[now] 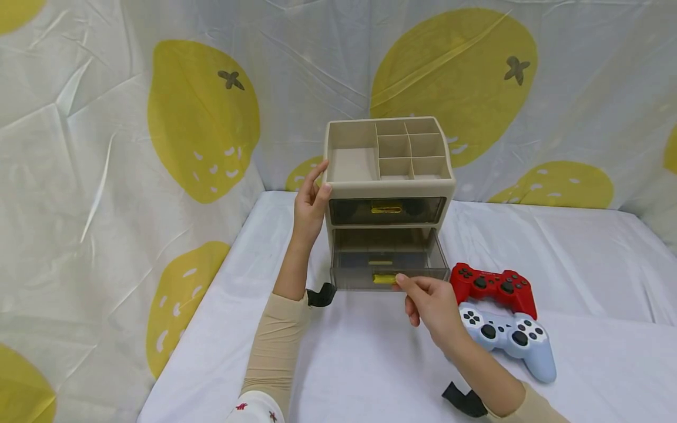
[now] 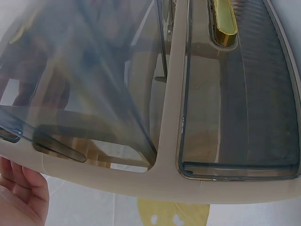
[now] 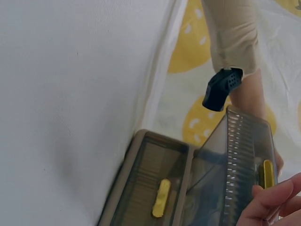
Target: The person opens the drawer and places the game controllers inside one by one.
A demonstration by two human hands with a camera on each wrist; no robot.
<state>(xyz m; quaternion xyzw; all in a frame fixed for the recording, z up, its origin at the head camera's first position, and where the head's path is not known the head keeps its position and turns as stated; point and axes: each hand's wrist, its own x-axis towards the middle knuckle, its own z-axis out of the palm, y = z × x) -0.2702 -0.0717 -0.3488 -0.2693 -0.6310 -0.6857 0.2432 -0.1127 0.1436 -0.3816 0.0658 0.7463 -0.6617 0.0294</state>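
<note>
A beige desktop organizer [image 1: 388,187] stands upright, with divided compartments on top and smoked-clear drawers below. Its middle drawer [image 1: 351,277] is pulled out and contains nothing that I can see. The upper drawer [image 1: 349,211] is closed, and a lower one shows dimly through the pulled-out front. My right hand [image 1: 436,305] pinches the right end of that front's gold handle [image 1: 383,279] between thumb and finger. Against the organizer's left side rests my left hand [image 1: 311,210], its fingers extended and its thumb near the front edge. In the left wrist view, its curled-looking fingers [image 2: 23,183] touch the frame.
A red game controller [image 1: 494,285] lies right of the pulled-out drawer. In front of it, touching it, is a light blue controller [image 1: 510,338]. Behind the organizer hangs a lemon-print cloth [image 1: 317,76], and white cloth [image 1: 370,364] covers the table.
</note>
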